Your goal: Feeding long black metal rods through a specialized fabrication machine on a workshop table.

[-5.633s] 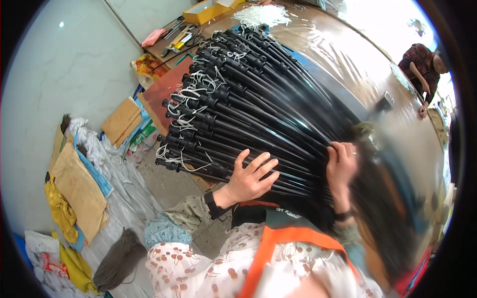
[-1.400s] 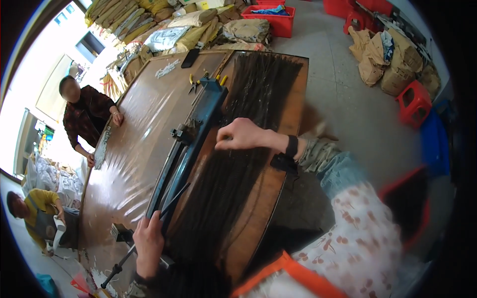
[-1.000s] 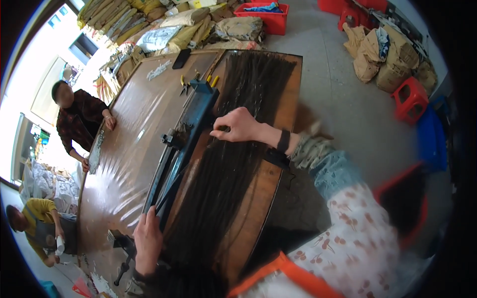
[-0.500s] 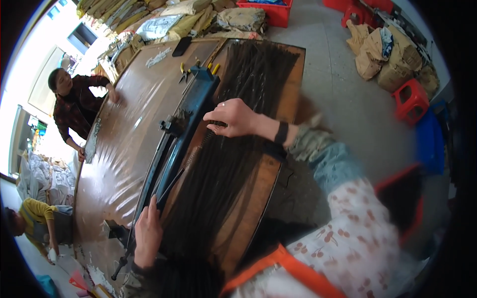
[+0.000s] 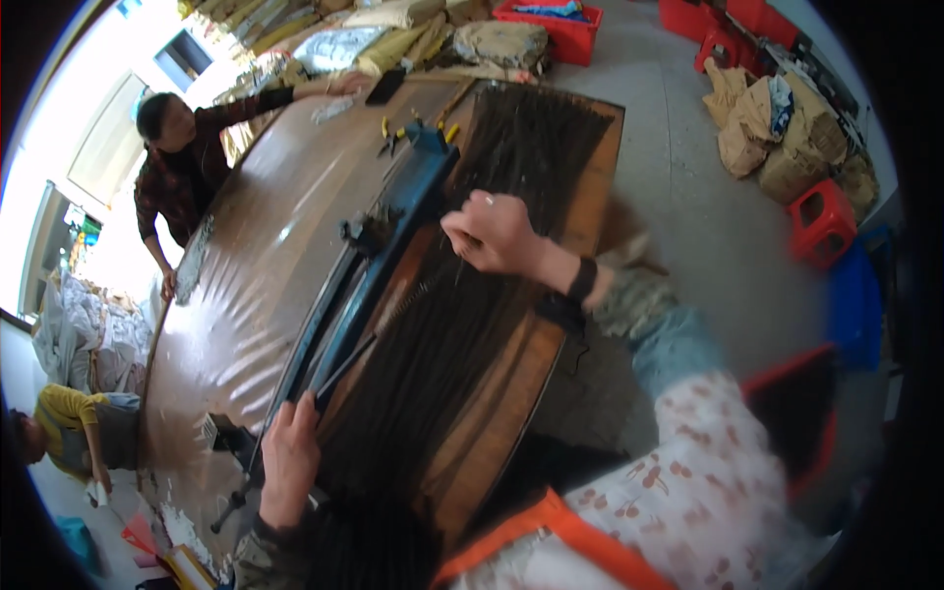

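Observation:
My left hand is closed at the near end of the long blue metal fixture, its fingertips around a thin dark rod that points up and away. Past the rod's tip, a thin coiled spring shows faintly. Over the long bundle of dark thin strands, my right hand is raised with curled fingers. A thin dark line hangs just below those fingers; what they hold cannot be made out. A dark clamp-like block sits on the fixture.
Yellow-handled pliers and a black phone lie on the table. One co-worker reaches across its far left edge; another is at lower left. Red stools and brown sacks stand at right.
My right hand has moved away from the fixture, over the strands, and its fingers have curled in. My left hand stays near the fixture's end. The far co-worker's arm now stretches toward the phone.

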{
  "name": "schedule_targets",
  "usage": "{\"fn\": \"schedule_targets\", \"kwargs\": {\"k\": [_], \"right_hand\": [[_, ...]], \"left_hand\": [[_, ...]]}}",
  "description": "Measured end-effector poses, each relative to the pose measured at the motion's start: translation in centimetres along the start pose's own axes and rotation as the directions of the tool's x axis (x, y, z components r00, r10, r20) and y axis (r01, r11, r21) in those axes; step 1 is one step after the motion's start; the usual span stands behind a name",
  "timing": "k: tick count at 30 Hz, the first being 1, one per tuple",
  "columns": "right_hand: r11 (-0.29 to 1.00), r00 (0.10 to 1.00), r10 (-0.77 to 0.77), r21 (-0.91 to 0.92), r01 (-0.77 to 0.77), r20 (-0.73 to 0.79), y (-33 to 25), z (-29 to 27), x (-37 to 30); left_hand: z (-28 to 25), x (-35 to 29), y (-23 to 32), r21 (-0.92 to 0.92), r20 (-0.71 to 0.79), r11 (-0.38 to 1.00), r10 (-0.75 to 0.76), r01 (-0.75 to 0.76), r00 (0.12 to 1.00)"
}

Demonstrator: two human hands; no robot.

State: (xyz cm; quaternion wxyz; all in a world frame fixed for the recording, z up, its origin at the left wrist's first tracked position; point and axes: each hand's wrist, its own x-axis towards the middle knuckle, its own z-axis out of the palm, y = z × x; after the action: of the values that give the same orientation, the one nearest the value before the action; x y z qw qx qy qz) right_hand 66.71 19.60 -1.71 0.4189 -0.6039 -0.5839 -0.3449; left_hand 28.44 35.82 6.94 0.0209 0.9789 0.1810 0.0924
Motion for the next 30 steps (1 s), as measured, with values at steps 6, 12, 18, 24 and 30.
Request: {"fn": "schedule_targets", "kwargs": {"k": [6, 12, 18, 24, 30], "right_hand": [[0.983, 0.963, -0.094, 0.177, 0.050, 0.252, -2.8, 1.0, -0.9], [0.824, 0.912, -0.128, 0.553, -0.121, 0.390, -6.2, 2.4, -0.8], [0.771, 0.920, 0.049, 0.570, -0.283, 0.390, -8.9, 3.8, -1.4], [0.492, 0.797, 0.195, 0.646, -0.584, 0.572, -17.6, 5.2, 0.1], [0.820, 0.972, -0.041, 0.564, -0.099, 0.231, -19.6, 5.1, 3.2]], "left_hand": [[0.1, -1.3, -0.6, 0.077, 0.011, 0.997, 0.012, -0.012, 1.000], [-0.2, -3.3, -2.0, 0.075, 0.011, 0.997, 0.011, -0.012, 1.000], [-2.3, -6.7, -2.4, 0.085, 0.063, 0.996, -0.013, 0.008, 0.998], [-3.0, -8.6, -2.8, 0.125, 0.024, 0.992, -0.022, 0.019, 0.999], [-3.6, -11.0, -4.0, 0.239, -0.072, 0.970, -0.027, 0.043, 0.997]]}}
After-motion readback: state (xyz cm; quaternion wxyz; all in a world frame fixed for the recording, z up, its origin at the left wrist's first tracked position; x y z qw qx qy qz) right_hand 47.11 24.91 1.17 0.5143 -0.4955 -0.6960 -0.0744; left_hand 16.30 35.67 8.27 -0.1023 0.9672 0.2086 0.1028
